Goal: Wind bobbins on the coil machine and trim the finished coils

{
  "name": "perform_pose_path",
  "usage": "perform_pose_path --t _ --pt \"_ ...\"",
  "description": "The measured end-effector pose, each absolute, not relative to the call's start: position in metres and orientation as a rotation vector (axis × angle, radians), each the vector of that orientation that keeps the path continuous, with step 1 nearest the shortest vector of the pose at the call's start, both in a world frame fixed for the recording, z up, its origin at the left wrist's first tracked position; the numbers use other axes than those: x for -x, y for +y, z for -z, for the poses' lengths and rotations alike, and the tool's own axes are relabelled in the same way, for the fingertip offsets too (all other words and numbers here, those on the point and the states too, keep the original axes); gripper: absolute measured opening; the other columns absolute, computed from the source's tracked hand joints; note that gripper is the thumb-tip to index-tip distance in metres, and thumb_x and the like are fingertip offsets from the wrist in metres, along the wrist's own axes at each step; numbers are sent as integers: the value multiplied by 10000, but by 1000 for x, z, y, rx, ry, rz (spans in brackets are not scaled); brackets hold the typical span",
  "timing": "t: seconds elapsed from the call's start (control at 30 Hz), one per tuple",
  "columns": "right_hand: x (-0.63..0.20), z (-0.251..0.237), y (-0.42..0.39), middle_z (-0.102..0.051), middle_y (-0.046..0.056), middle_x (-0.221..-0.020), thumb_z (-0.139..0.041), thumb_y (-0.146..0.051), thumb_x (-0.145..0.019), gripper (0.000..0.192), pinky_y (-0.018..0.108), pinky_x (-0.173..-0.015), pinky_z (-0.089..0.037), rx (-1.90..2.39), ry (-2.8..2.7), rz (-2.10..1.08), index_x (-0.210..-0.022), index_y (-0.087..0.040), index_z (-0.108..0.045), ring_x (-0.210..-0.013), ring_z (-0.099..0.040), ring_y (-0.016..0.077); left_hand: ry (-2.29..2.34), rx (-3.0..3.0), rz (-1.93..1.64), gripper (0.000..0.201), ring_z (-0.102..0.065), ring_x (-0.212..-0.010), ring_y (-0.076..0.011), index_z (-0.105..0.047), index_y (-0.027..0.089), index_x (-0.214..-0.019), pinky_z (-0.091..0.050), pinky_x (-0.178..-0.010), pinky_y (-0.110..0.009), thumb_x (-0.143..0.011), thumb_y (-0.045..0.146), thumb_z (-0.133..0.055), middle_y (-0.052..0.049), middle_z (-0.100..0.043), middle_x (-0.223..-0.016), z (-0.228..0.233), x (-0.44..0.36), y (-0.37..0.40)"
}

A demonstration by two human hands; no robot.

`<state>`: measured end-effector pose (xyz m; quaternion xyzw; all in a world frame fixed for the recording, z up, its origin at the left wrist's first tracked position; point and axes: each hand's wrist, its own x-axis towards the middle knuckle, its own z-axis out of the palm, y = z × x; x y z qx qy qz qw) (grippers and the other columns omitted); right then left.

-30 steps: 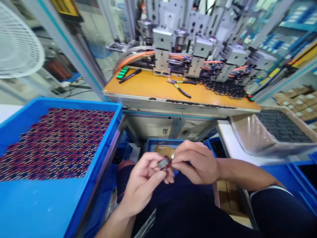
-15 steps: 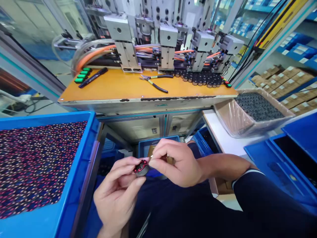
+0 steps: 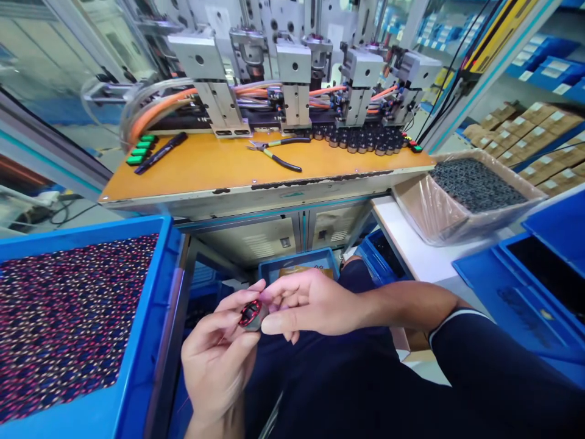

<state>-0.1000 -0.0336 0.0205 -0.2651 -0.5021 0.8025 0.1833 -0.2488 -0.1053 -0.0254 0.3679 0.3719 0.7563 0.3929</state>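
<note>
A small motor stator point(image 3: 252, 316), a grey ring with red windings inside, is held in front of my body with its open face tilted up to the left. My left hand point(image 3: 218, 350) is closed around its left side, gripping it between thumb and fingertips. My right hand point(image 3: 315, 305) pinches the right side, thumb on the near edge and index finger on the far edge. Its other fingers are curled loosely. My fingers cover part of the ring.
On the left stands a blue bin point(image 3: 116, 396) of red-and-black parts. Ahead, a machine's orange worktop point(image 3: 196, 171) carries pliers point(image 3: 278, 152), a black marker point(image 3: 161, 152) and rows of black cylindrical parts point(image 3: 361, 140). A plastic-lined carton point(image 3: 425, 210) of dark parts stands right.
My right hand has moved left and opened from a tight pinch beside the stator to hold its right side. The stator has shifted slightly left and turned. The camera view has shifted a little.
</note>
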Motion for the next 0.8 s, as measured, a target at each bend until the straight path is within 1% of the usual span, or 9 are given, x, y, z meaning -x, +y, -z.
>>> perform_pose_path --t 0.1,0.17,0.27,0.37,0.43,0.5,0.57,0.7,0.8 --pt "102 -10 -33 -618 -34 -709 -819 -515 -688 575 207 -532 -509 609 -1502 -2209 -1065 -117 -647 -544 -594 67 925 -875 -1889 176 -752 -974 -276 -777 303 -790 -628 -855 -439 -653 265 -880 -18 -803 -948 26 249 -101" --pt "104 -3 -31 -635 0 -782 -786 -503 -735 517 223 -570 -531 536 -1622 -1935 -1054 -119 -652 -591 -594 72 963 -738 -1871 135 -751 -971 -263 -775 312 -786 -614 -883 -465 -699 389 -843 -5 -803 -968 28 249 -94" --pt "106 6 -21 -669 50 -866 -714 -434 -830 375 227 -630 -552 440 -1896 -1066 -1033 -125 -649 -662 -605 84 1179 -558 -1821 223 -748 -922 -215 -769 280 -833 -620 -857 -402 -761 492 -771 -3 -799 -961 36 248 -89" --pt "103 10 -6 -688 56 -826 -682 -281 -869 213 235 -653 -555 281 -1965 -178 -1006 -125 -632 -715 -640 114 1382 -618 -1790 163 -718 -774 -135 -779 222 -895 -596 -765 -235 -757 304 -811 -6 -785 -860 42 242 -100" --pt "99 10 2 -684 52 -801 -662 -228 -877 159 247 -645 -557 177 -1964 133 -990 -122 -626 -723 -646 128 1532 -902 -1867 314 -700 -794 -137 -776 221 -1013 -581 -813 -234 -712 150 -828 -5 -780 -905 40 237 -112" --pt "96 10 6 -676 47 -785 -633 -220 -894 129 256 -627 -559 106 -1995 269 -978 -122 -626 -711 -636 133 1586 -1228 -1925 506 -697 -859 -157 -725 253 -1177 -577 -861 -270 -705 92 -811 -5 -769 -1006 34 234 -121" --pt "95 11 7 -672 48 -783 -605 -205 -907 109 266 -613 -558 63 -2021 331 -973 -122 -630 -700 -627 137 1562 -1405 -1892 588 -697 -870 -143 -676 294 -1260 -576 -859 -253 -721 97 -801 11 -756 -1060 27 235 -123" --pt "95 11 2 -666 56 -771 -573 -181 -920 105 273 -572 -535 20 -2021 364 -976 -108 -624 -665 -622 141 1566 -1486 -1763 504 -689 -812 -101 -706 309 -1206 -568 -836 -195 -747 124 -799 35 -755 -1033 16 241 -116" --pt "96 8 -6 -681 49 -787 -581 -204 -924 118 246 -612 -550 92 -2039 122 -999 -120 -614 -697 -641 124 1591 -1529 -1737 453 -701 -846 -125 -722 297 -1164 -577 -862 -249 -761 99 -781 19 -759 -1048 14 246 -112"
